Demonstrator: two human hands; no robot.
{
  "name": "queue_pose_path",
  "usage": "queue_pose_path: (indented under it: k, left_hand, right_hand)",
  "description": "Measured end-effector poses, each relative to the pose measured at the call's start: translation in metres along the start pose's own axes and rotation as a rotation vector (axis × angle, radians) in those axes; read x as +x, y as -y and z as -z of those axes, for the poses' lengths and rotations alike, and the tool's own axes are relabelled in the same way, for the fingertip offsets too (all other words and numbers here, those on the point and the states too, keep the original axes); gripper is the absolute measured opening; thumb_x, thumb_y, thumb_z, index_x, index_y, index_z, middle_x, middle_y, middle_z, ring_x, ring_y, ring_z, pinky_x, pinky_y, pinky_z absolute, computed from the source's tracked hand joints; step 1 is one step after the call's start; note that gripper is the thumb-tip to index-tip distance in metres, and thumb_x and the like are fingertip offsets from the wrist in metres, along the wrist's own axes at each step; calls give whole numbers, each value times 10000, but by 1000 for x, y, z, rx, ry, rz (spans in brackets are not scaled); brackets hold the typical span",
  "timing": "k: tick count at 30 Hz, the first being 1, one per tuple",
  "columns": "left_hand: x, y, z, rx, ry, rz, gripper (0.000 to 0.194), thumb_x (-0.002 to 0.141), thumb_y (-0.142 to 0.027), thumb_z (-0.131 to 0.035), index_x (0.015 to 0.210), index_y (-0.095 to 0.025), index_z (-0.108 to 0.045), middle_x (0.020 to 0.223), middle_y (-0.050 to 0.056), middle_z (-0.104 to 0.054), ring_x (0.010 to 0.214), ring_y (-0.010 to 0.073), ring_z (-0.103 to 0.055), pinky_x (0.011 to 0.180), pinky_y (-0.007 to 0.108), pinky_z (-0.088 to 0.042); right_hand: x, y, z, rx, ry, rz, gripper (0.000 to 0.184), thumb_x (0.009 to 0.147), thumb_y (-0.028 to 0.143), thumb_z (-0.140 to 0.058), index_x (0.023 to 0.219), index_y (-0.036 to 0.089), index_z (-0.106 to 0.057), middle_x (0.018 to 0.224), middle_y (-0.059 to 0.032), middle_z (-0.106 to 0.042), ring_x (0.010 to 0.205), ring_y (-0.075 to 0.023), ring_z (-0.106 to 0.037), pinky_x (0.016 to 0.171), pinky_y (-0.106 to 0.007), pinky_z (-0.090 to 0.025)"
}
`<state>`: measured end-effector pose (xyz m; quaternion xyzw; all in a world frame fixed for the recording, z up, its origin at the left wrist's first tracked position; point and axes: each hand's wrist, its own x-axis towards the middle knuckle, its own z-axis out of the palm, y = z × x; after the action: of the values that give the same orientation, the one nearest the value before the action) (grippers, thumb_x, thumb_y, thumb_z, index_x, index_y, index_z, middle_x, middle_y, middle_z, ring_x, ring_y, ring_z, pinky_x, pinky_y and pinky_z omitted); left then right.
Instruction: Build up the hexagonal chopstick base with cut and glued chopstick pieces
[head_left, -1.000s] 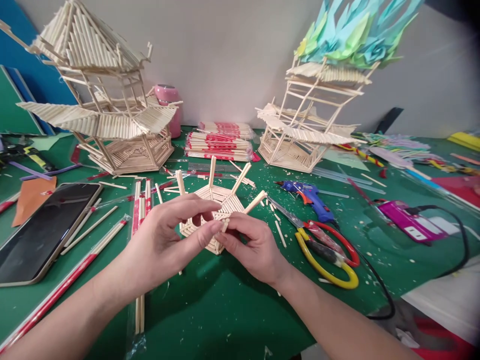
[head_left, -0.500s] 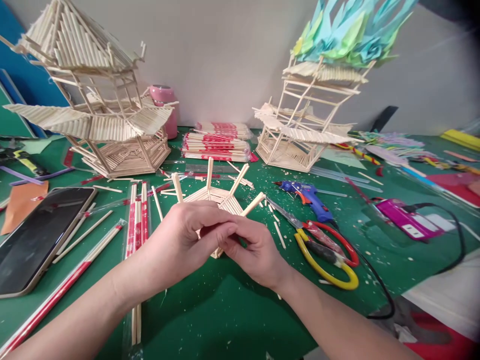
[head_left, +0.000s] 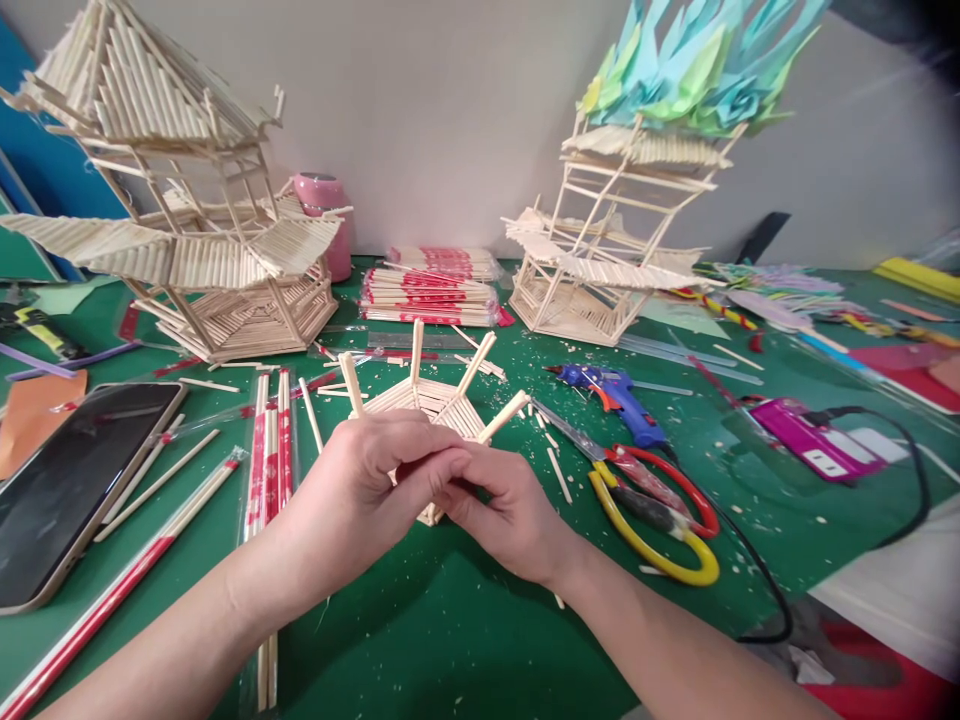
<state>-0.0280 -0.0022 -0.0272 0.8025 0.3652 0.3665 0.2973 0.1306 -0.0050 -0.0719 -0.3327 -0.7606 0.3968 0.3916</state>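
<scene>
A small hexagonal frame of wooden sticks point(head_left: 432, 396) sits on the green tabletop, with several short posts standing up from its rim. My left hand point(head_left: 397, 470) covers its near left part, thumb and fingers pinched together. My right hand point(head_left: 499, 505) meets it from the right, fingers also closed, the fingertips of both hands touching. Whatever lies between the fingers is hidden. A blue glue gun point(head_left: 619, 398) and scissors with red and yellow handles point(head_left: 660, 510) lie to the right of my right hand.
Two pagoda-like stick models, one at left point(head_left: 240, 255) and one at right point(head_left: 615, 255), stand behind. Packs of wrapped chopsticks point(head_left: 427, 295) lie between them. A phone point(head_left: 82, 480) and wrapped chopsticks point(head_left: 270, 440) are at left; a magenta device point(head_left: 817, 438) with a cord lies right.
Both hands stay pinched together in nearly the same place over the frame. The view has shifted slightly, so things on the left appear a little further left.
</scene>
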Motion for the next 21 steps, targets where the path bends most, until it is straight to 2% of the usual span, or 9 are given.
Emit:
queue_pose_path:
  k: [21]
  left_hand:
    - [0, -2, 0, 25, 8, 9, 175, 825, -160, -501, 744, -150, -656, 632, -6, -615, 578, 90, -550, 552, 181, -426]
  right_hand:
    - [0, 0, -1, -21, -7, 39, 203, 848, 203, -463, 674, 164, -561, 660, -20, -552, 600, -125, -509, 550, -250, -425]
